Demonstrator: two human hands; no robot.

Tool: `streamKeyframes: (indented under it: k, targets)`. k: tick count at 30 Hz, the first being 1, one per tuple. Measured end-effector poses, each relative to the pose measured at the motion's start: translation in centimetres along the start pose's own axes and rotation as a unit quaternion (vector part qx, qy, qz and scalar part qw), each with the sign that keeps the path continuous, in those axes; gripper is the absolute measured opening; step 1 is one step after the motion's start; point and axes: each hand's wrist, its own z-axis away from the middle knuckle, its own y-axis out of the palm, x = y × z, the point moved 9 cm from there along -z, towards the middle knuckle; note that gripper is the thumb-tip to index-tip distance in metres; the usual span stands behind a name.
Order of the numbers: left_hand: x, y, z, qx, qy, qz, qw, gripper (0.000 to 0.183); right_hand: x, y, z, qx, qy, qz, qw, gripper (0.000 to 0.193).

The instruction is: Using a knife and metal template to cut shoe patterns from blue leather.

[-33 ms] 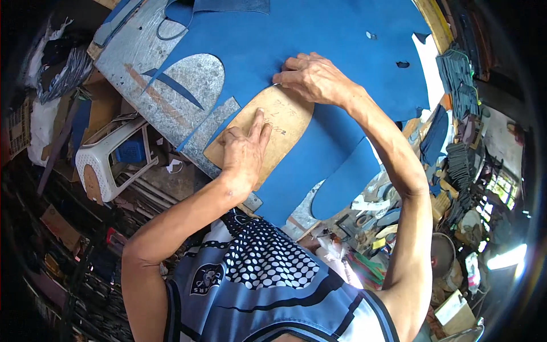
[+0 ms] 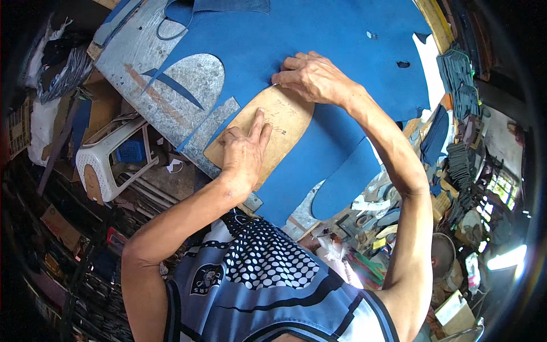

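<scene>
A tan, stiff pattern piece point(image 2: 292, 122) with a rounded far end and handwritten marks lies on a large blue leather-like sheet point(image 2: 336, 34). My left hand point(image 2: 245, 149) presses flat on the pattern, its fingers spread. At the pattern's far rounded edge, my right hand point(image 2: 316, 77) is closed with its fingers curled down against the blue sheet. Whatever its fingers hold, if anything, is hidden beneath the hand. Left of the pattern, a rounded gap in the sheet bares the grey worktop point(image 2: 196, 74).
A narrow blue offcut point(image 2: 175, 90) lies on the worktop. A white plastic stool point(image 2: 108, 157) stands at the left, below the table. Stacks of dark cut pieces point(image 2: 456, 71) are at the right. The sheet has small holes point(image 2: 403, 64) near its right side.
My right hand has shifted very slightly left along the pattern's far edge. My left hand and the pattern have stayed in place.
</scene>
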Motion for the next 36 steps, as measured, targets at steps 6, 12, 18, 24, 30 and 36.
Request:
streamKeyframes:
  k: [6, 12, 18, 24, 30, 36]
  targets:
    - [0.3, -0.3, 0.2, 0.017, 0.007, -0.002, 1.0, 0.086, 0.0, 0.2, -0.2, 0.048, -0.009, 0.014, 0.999, 0.029]
    - [0.3, -0.4, 0.1, 0.01, 0.009, 0.009, 1.0, 0.087, -1.7, -0.6, 1.2, 0.043, 0.052, 0.032, 0.997, 0.023]
    - [0.3, 0.0, 0.1, 0.004, -0.005, 0.007, 1.0, 0.1, -1.7, -0.5, 1.4, 0.035, 0.073, 0.01, 0.997, 0.024]
    - [0.3, 0.2, 0.0, 0.009, -0.004, 0.011, 1.0, 0.118, -1.5, -0.8, 1.7, 0.013, 0.088, -0.01, 0.996, 0.024]
    - [0.4, -0.1, 0.3, 0.01, 0.001, 0.001, 1.0, 0.117, -1.9, -0.6, 2.3, 0.017, 0.091, -0.004, 0.996, 0.023]
    - [0.4, 0.3, 0.2, 0.008, -0.003, -0.006, 1.0, 0.114, -1.7, -0.6, 2.9, -0.024, 0.078, -0.006, 0.997, 0.023]
